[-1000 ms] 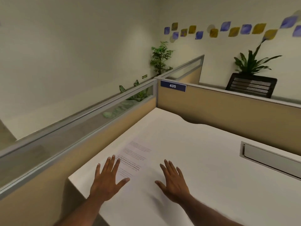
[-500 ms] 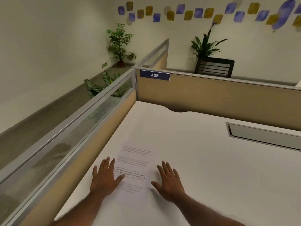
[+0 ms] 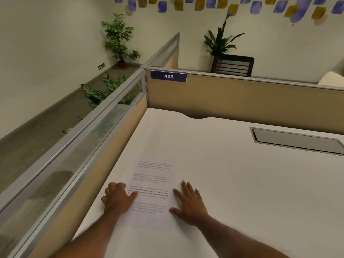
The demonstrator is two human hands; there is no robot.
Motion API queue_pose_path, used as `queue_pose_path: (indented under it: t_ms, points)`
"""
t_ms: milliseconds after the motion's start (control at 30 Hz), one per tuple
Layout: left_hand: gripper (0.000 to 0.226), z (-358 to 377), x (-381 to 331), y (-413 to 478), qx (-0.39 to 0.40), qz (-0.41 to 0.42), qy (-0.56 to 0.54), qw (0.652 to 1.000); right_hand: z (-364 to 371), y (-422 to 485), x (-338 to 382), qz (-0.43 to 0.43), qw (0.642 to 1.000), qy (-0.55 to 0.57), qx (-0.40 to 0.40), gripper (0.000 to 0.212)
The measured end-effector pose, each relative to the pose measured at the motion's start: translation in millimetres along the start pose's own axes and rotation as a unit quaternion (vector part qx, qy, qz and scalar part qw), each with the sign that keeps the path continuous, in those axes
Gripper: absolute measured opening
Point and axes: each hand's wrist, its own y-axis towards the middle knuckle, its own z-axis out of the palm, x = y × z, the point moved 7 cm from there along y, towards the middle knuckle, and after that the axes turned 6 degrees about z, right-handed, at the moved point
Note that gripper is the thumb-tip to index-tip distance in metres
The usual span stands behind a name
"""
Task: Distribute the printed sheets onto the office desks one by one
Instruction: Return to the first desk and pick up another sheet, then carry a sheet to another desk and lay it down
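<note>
Printed sheet [image 3: 151, 194] lengthwise away across desk [image 3: 223, 164], between flat, empty hands [image 3: 119, 199].

On the tan cubicle partition, at its top left corner, I saw a dark blue rectangular nameplate [image 3: 168, 76] with "435" in white numerals. A small green sign [image 3: 101, 66] low on the cream wall read "EXIT". On the white printed paper sheet [image 3: 151, 185] near the desk's left edge I made out only bold fragments, "way of living" and "local traditions"; the rest was too blurred.
</note>
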Motion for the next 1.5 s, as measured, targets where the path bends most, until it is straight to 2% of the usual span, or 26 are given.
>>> queue_pose_path:
  t_ms: [200, 433, 533, 600, 700, 900, 967, 1100, 1233, 1300, 1400, 1500]
  points:
    - [0.035, 1.3, -3.0, 10.4, 0.003, -0.014, -0.076, 0.997, -0.8, -1.8, 1.2, 0.007, 1.0, 0.006, 0.008, 0.081]
    - [0.047, -2.5, 1.4, 20.9, -0.003, -0.04, -0.219, 0.975, -0.7, -1.2, 2.3, 0.013, 1.0, 0.014, 0.014, 0.081]
    - [0.05, -4.0, 2.1, 26.1, -0.001, -0.044, -0.229, 0.972, -0.1, -0.6, 1.7, 0.013, 1.0, 0.021, 0.014, 0.081]
    - [0.042, -4.1, 3.0, 29.0, -0.006, -0.036, -0.223, 0.974, 0.7, -0.1, 0.7, 0.013, 1.0, 0.026, 0.013, 0.082]
    - [0.012, -3.7, 4.5, 29.2, -0.012, -0.017, -0.226, 0.974, 2.0, 1.0, 0.3, 0.01, 0.999, 0.033, 0.011, 0.083]
    - [0.01, -7.0, -6.6, 20.5, 0.005, 0.022, -0.296, 0.955, -14.6, -0.8, -11.0, 0.041, 0.989, 0.144, -0.021, 0.087]
    - [0.009, -10.2, -16.2, 16.5, 0.01, 0.036, -0.325, 0.945, -26.3, -3.4, -20.1, 0.074, 0.971, 0.222, -0.037, 0.085]
    - [0.016, -25.6, -43.2, 5.3, -0.018, 0.051, -0.382, 0.922, -42.4, -6.9, -41.8, 0.147, 0.915, 0.376, -0.017, 0.079]
    - [0.01, -19.2, -79.7, -3.6, 0.015, 0.061, -0.407, 0.911, -51.6, -17.9, -62.4, 0.177, 0.819, 0.546, -0.02, 0.055]
    - [0.011, -11.8, -99.2, -9.8, 0.028, 0.068, -0.425, 0.902, -57.9, -26.6, -75.9, 0.179, 0.793, 0.58, -0.057, 0.028]
    - [0.012, 0.8, -128.7, -19.3, 0.047, 0.087, -0.434, 0.896, -66.7, -42.9, -102.4, 0.189, 0.773, 0.595, -0.117, 0.033]
    - [0.012, 22.0, -162.3, -32.1, 0.076, 0.112, -0.423, 0.896, -70.7, -68.7, -139.0, 0.209, 0.756, 0.603, -0.142, 0.022]
